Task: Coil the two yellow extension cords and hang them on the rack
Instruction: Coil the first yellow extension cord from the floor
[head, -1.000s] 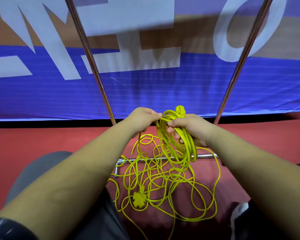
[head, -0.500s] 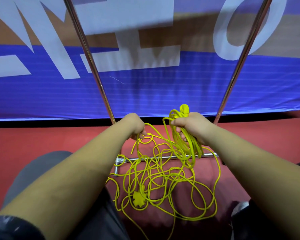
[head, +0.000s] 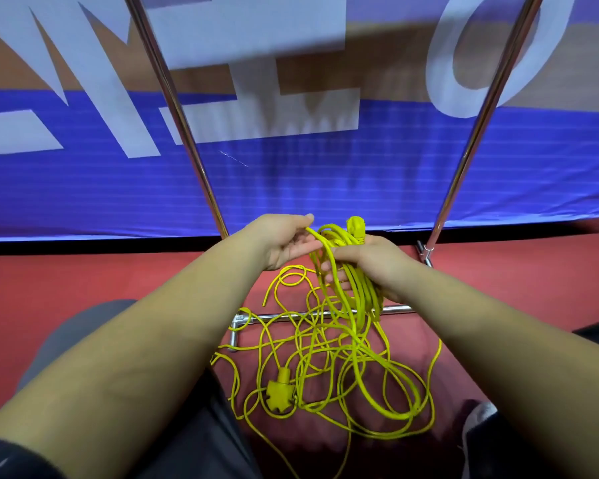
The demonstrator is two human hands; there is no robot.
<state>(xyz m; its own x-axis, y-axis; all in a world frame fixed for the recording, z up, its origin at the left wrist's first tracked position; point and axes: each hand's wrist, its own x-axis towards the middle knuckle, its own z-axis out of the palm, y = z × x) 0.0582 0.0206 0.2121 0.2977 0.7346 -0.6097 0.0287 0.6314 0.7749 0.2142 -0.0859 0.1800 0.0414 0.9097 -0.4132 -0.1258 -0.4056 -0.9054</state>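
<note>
1. Red floor [head: 83, 278] lies under everything.
2. Fingers of the right hand [head: 370, 267] curl round a bundle of glossy yellow cord loops [head: 363, 294], with a moulded plug [head: 356, 226] poking up.
3. Thumb and fingers of the left hand [head: 284, 242] pinch one strand.
4. Below, loose cord [head: 395, 414] sprawls tangled on the floor, with a blocky socket [head: 281, 392] amid it.
5. Beyond, chrome rack tubes [head: 177, 108] rise before a blue banner [head: 291, 188].
</note>
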